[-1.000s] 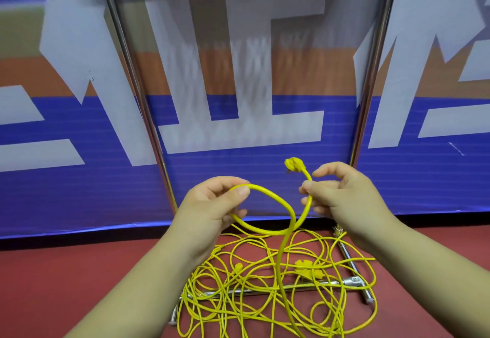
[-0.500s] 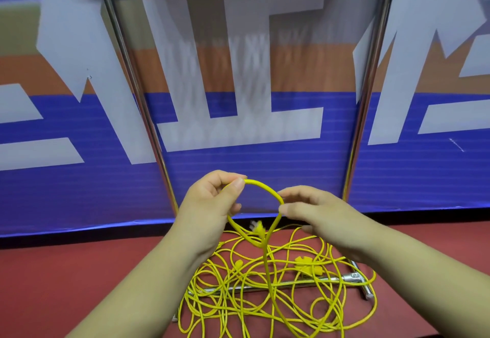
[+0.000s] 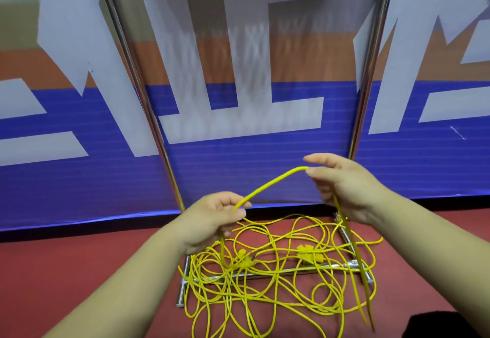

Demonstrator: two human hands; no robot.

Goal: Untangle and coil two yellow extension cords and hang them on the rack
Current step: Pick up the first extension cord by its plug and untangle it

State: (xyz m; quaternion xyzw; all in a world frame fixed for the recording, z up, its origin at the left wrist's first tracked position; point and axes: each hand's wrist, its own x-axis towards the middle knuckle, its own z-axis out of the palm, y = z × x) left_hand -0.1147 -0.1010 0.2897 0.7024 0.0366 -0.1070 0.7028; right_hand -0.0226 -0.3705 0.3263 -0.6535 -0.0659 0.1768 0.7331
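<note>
red floor (image 3: 79, 271) | left hand (image 3: 212, 221) low, fingers (image 3: 236, 214) pinch cord (image 3: 270, 182) | right hand (image 3: 344, 186) raised, fingers (image 3: 318, 172) pinch same cord

yellow cords (image 3: 278, 284): thin, heaped in a loose tangle on the red floor (image 3: 79, 271) | strand (image 3: 270, 183): is held raised, stretched above the heap | rack (image 3: 352, 265): chrome, its base bars are overlain by the tangle

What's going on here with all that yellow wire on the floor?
A person is sorting out yellow extension cord. The left hand grips one stretch of cord low down, and the right hand pinches it higher up. The rest lies in a tangled pile on the red floor, over the metal rack base.
</note>
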